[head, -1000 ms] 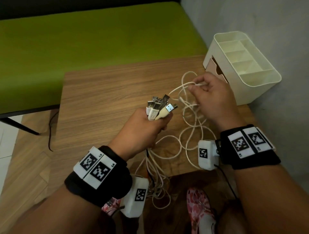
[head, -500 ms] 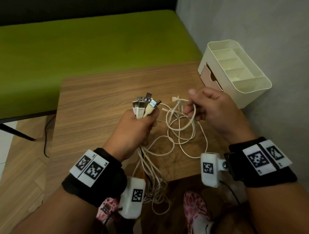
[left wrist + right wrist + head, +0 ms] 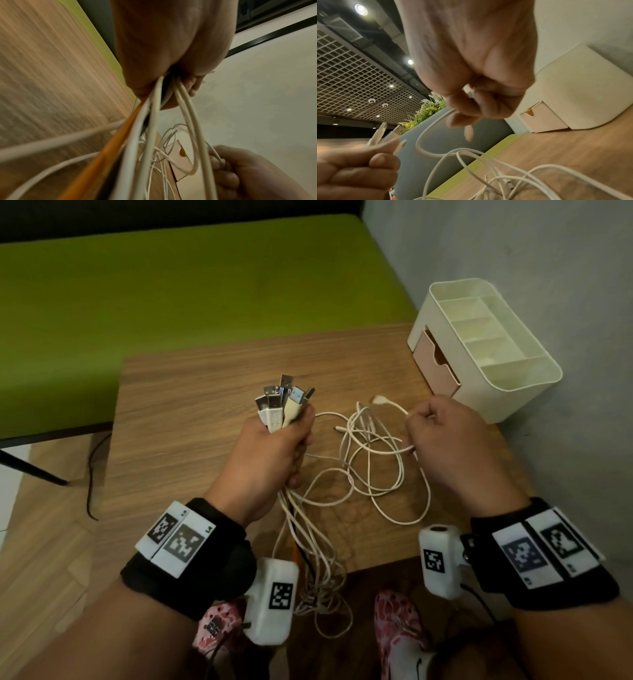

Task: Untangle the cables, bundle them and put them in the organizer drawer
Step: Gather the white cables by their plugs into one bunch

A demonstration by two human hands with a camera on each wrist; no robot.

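Above the wooden tabletop (image 3: 191, 419), the left hand (image 3: 270, 453) is fisted round a sheaf of cables (image 3: 373, 460) just below their USB plugs (image 3: 281, 402), which stick up together; the cords trail down past the wrist and off the near edge. Beside it, the right hand (image 3: 445, 440) has its fingers curled on thin white strands from the loose snarl that hangs between the hands, one small connector end (image 3: 378, 399) poking out leftward. The untangling step looks only partly done: one set of plug ends is gathered, but the loops cross one another. Next, I judge, the right hand must draw its strand free of the knot without tightening it. At the tabletop's far right corner, the cream organizer (image 3: 520, 378) waits, its pink drawer (image 3: 435, 364) seemingly closed and without cables.
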